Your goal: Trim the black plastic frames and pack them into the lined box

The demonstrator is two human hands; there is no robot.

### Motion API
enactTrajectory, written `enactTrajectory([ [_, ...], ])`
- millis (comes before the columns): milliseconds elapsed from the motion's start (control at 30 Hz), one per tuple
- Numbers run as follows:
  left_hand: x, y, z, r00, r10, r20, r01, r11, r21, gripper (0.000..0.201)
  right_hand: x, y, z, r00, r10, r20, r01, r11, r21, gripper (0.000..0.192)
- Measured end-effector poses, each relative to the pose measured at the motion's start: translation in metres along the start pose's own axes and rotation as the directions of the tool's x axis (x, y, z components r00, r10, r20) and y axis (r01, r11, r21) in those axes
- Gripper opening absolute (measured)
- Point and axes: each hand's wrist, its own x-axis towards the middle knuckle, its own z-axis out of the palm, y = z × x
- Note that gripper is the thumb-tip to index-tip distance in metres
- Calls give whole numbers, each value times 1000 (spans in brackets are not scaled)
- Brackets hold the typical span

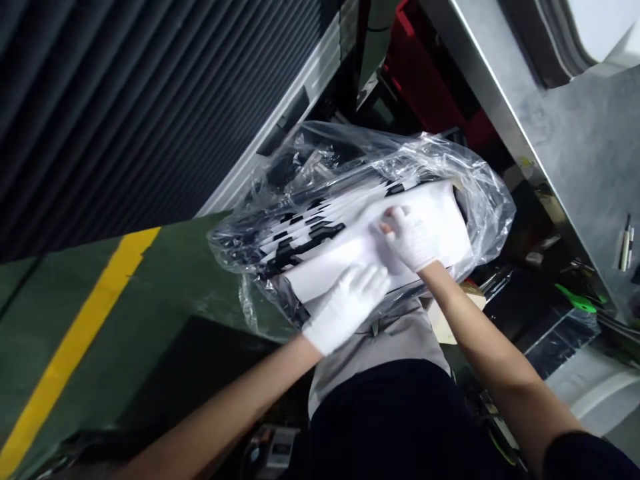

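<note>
A white sheet (pixel 435 200) lies on top of a row of black-and-white flat pieces (pixel 305 233), packed upright inside a clear plastic bag (pixel 480 180). My left hand (pixel 353 297), in a white glove, lies flat along the near side of the sheet with its fingers stretched out. Further right, my right hand (pixel 413 237) is over the middle of the sheet, gloved as well, with bare fingertips showing. Its fingers are curled closed; whether they pinch anything is hidden. The bag's mouth is spread open around the pieces.
A dark ribbed panel (pixel 150 100) rises at the upper left. A metal worktable (pixel 560 147) with pens (pixel 626 247) stands at the right, a red object (pixel 440 73) beside it. Yellow tape (pixel 80 340) crosses the green floor. A green-handled tool (pixel 575 298) lies at lower right.
</note>
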Motion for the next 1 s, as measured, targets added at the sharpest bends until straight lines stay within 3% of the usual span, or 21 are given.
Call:
enactTrajectory([
  [133,65,-56,-26,967,-187,-174,199,978,58,77,45,-23,-4,999,20,-30,-22,999,-47,30],
  [267,94,-98,-51,974,-117,-194,141,983,118,72,32,-6,-12,1000,6,-12,-6,999,-40,36],
  [433,93,-102,-56,968,-68,-242,100,987,125,62,7,48,-21,974,151,-168,-154,988,-3,62],
  [567,98,-109,-47,970,-28,-242,80,975,207,67,43,67,-17,992,92,-87,-94,995,-18,71],
  [700,115,-126,-32,983,-31,-181,70,974,214,73,70,57,-23,998,47,-49,-50,997,-63,67],
  [800,126,-130,-27,984,-32,-175,69,975,210,73,33,54,-44,998,54,-41,-55,998,-20,43],
  [867,120,-123,-24,973,-51,-225,95,978,186,69,-17,68,-54,985,91,-146,-84,995,53,31],
  [933,97,-110,-16,931,-129,-341,176,978,109,65,-68,100,-54,899,197,-391,-164,980,117,29],
  [967,78,-103,-10,887,-203,-415,241,970,40,63,-86,120,-49,838,263,-478,-215,965,152,37],
  [1000,56,-96,-1,823,-304,-480,319,946,-52,61,-98,142,-43,800,338,-497,-272,941,202,58],
])
